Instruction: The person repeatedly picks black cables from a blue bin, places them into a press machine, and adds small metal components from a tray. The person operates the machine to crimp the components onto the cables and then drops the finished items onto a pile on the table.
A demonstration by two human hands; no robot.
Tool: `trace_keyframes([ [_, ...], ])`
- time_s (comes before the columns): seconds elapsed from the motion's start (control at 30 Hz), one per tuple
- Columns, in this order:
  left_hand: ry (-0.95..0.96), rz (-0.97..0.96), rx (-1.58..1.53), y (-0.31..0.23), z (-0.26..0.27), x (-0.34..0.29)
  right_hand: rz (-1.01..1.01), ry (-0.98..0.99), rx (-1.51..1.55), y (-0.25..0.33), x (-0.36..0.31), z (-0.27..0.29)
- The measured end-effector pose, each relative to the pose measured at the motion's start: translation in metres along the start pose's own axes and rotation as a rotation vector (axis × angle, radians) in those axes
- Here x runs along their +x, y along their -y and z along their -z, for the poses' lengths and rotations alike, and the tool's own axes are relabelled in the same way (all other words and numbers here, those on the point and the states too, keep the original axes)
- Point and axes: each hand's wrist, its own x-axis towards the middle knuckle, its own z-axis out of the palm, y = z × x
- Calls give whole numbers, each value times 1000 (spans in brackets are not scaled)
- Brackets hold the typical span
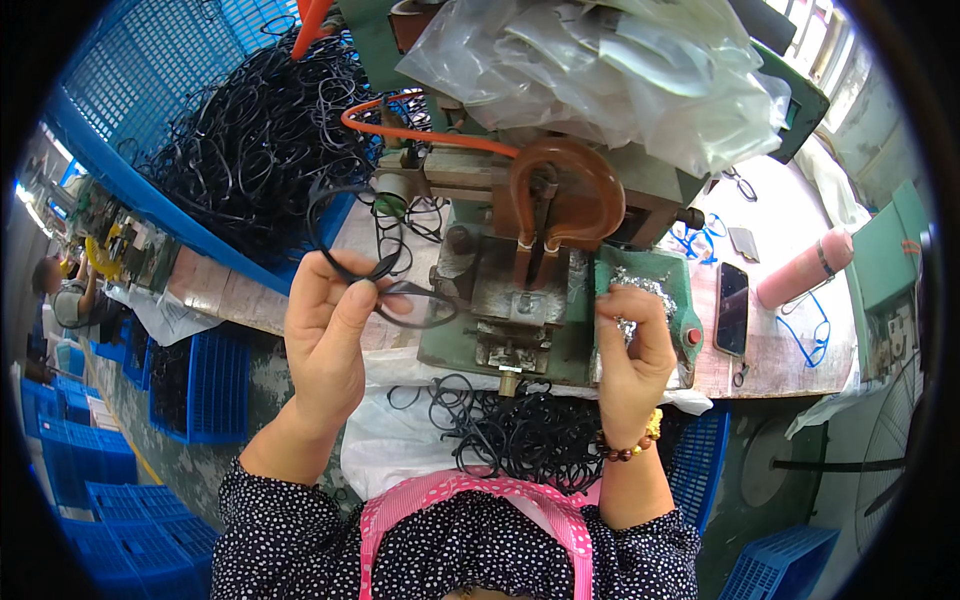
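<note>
Likely for steadiness, left hand [328, 340] pinches round-rimmed black plastic eyeglass frame [384, 268] at ten o'clock; right hand [635, 355] half-curled, contents unclear.

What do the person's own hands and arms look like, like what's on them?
The left hand and right hand are ungloved. The sleeves are black with white dots, ending well short of the wrists. A bracelet of brown beads with a gold-coloured ornament circles the right wrist.

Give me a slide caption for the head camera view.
Left hand holding black glasses beside a green machine, right hand at a tray of small shiny pieces.
</note>
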Motion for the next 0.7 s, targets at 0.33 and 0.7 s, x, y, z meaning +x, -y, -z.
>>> trace_keyframes([
  [0.33, 70, -164, 2, -3, -29, 39, -187, 100, 342, 23, 8, -52],
  [0.7, 259, -254, 372, 5, -40, 2, -166, 146, 328, 22, 14, -37],
])
